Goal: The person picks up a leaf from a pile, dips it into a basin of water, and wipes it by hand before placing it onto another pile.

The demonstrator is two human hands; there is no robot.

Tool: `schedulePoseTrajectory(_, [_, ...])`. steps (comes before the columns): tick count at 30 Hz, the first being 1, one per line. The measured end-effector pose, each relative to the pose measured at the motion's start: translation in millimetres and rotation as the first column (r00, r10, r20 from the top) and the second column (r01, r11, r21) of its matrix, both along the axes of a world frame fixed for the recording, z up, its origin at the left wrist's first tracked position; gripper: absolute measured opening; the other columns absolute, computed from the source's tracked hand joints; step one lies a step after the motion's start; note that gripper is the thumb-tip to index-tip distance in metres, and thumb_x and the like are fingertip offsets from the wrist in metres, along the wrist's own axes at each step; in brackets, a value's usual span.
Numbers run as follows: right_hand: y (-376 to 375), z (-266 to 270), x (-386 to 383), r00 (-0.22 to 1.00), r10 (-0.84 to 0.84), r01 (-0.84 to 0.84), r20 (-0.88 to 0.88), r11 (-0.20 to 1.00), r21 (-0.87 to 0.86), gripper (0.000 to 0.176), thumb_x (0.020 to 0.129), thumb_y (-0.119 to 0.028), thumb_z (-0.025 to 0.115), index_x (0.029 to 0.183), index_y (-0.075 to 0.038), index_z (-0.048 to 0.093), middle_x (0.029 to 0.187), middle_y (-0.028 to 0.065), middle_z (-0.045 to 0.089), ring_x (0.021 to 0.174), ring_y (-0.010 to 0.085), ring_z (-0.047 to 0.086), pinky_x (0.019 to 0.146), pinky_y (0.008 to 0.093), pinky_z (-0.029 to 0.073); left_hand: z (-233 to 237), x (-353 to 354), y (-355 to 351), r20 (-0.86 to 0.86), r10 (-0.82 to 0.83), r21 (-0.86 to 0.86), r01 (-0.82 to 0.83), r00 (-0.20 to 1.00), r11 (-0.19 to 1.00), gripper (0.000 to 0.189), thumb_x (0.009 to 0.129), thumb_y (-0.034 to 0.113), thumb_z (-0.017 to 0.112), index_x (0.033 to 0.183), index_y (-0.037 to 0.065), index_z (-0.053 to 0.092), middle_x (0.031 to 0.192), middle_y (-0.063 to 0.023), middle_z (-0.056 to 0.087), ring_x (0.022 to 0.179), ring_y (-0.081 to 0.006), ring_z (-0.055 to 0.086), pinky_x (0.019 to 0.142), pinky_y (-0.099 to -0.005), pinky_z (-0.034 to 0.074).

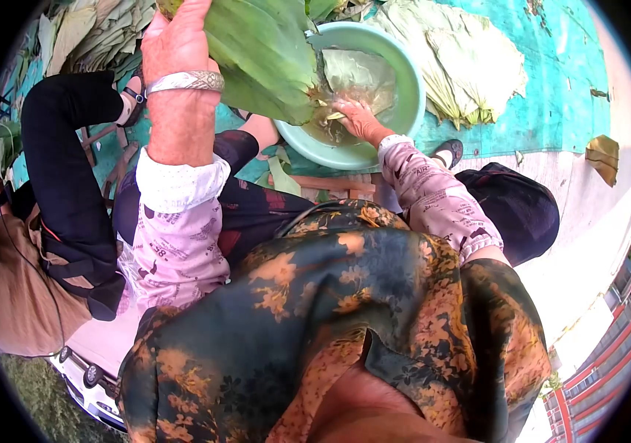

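My left hand, with a silver bracelet at its wrist, is raised at the top left and grips the edge of a large green lotus leaf. This leaf hangs over the left rim of a pale green basin. My right hand is down inside the basin at the murky water, its fingers closed and pointing left near small pale scraps. I cannot tell what is between them. A broad piece of wet leaf lies in the water beyond the right hand.
Flattened pale leaves are stacked right of the basin on a teal sheet. More dried leaves are heaped at the upper left. Another person's bent leg is close on my left. A brown leaf scrap lies far right.
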State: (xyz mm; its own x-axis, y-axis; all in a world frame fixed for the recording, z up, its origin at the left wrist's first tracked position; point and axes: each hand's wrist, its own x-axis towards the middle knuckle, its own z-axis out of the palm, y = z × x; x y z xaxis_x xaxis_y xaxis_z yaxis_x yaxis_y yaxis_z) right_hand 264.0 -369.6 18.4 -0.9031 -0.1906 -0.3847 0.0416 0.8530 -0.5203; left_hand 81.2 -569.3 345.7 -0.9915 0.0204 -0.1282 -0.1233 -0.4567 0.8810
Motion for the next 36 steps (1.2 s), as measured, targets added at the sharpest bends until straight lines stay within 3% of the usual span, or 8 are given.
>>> schedulePoseTrajectory(8, [14.8,13.9,-10.5,0.904,-0.409,0.427,0.129,0.832,-0.353,0.032,0.084,-0.029,0.048,0.105,-0.008,0.058,0.094,0.0193,0.060,0.089,0.0333,0.056,0.079,0.0352,0.042,-4.2,-8.8,-20.8,-0.001,-0.026,-0.032,0.026,1.000,0.999,0.017,0.084,0.015,0.058,0.096,0.003,0.057,0.084,-0.0053,0.062,0.072,-0.0160,0.060,0.065,-0.0288,0.050])
schedulePoseTrajectory(12, [27.7,58.1,-20.9,0.777,-0.610,0.612,0.153,0.676,-0.411,0.031,0.085,-0.031,0.050,0.102,-0.007,0.058,0.079,0.0098,0.059,0.074,0.0182,0.052,0.072,0.0293,0.042,-16.1,-16.3,-32.6,-0.070,-0.153,-0.183,0.138,0.986,0.973,0.015,0.084,0.017,0.058,0.090,0.004,0.059,0.078,-0.0040,0.061,0.067,-0.0132,0.058,0.062,-0.0269,0.047])
schedulePoseTrajectory(18, [47.3,124.0,-28.9,0.735,-0.661,0.606,0.153,0.538,-0.586,0.035,0.086,-0.029,0.054,0.106,-0.001,0.058,0.094,0.0019,0.060,0.086,0.0109,0.053,0.080,0.0248,0.041,-44.3,-30.4,-23.4,-0.272,-0.339,-0.706,0.052,0.901,0.706,0.018,0.083,0.016,0.055,0.091,0.000,0.059,0.073,-0.0012,0.058,0.065,-0.0111,0.052,0.061,-0.0276,0.044])
schedulePoseTrajectory(20, [48.2,146.7,-31.3,0.717,-0.682,0.613,0.141,0.522,-0.593,0.034,0.086,-0.029,0.054,0.106,-0.001,0.058,0.094,0.0023,0.060,0.086,0.0104,0.053,0.080,0.0245,0.041,-50.1,-25.8,-9.4,-0.280,-0.418,-0.578,0.196,0.865,0.792,0.023,0.081,0.021,0.059,0.091,0.000,0.059,0.075,-0.0028,0.060,0.065,-0.0112,0.051,0.061,-0.0281,0.044])
schedulePoseTrajectory(22, [46.7,172.0,-35.5,0.719,-0.690,0.586,0.084,0.537,-0.607,0.032,0.086,-0.029,0.054,0.101,-0.001,0.059,0.086,0.0019,0.060,0.080,0.0092,0.051,0.074,0.0246,0.042,-35.7,-16.1,-2.2,-0.008,-0.526,-0.760,0.336,0.850,0.556,0.027,0.081,0.025,0.060,0.090,0.000,0.059,0.075,-0.0030,0.059,0.064,-0.0113,0.050,0.061,-0.0284,0.043])
schedulePoseTrajectory(26, [46.0,205.8,-43.2,0.759,-0.650,0.525,0.021,0.592,-0.611,0.030,0.086,-0.027,0.054,0.102,-0.001,0.060,0.086,0.0016,0.061,0.079,0.0081,0.053,0.073,0.0239,0.043,-68.8,-4.5,17.7,0.070,-0.681,-0.685,0.532,0.729,0.498,0.041,0.063,0.027,0.078,0.094,0.004,0.063,0.080,-0.0034,0.063,0.073,-0.0107,0.057,0.068,-0.0253,0.046])
schedulePoseTrajectory(31, [41.2,232.8,-47.1,0.825,-0.564,0.438,-0.030,0.672,-0.597,0.029,0.086,-0.026,0.055,0.102,-0.003,0.060,0.087,0.0007,0.062,0.080,0.0077,0.053,0.075,0.0243,0.044,-99.9,5.0,43.2,0.081,-0.777,-0.896,0.386,0.624,0.217,0.041,0.064,0.021,0.071,0.104,0.015,0.063,0.090,-0.0115,0.064,0.080,-0.0273,0.061,0.075,-0.0342,0.046])
schedulePoseTrajectory(36, [34.3,245.6,-51.6,0.852,-0.522,0.378,-0.048,0.675,-0.634,0.029,0.086,-0.025,0.055,0.105,-0.003,0.060,0.090,0.0004,0.062,0.082,0.0080,0.054,0.077,0.0242,0.043,-121.3,13.2,55.5,-0.003,-0.854,-0.933,0.307,0.521,0.190,0.043,0.068,0.020,0.071,0.109,0.014,0.060,0.100,-0.0117,0.060,0.094,-0.0257,0.057,0.082,-0.0318,0.043])
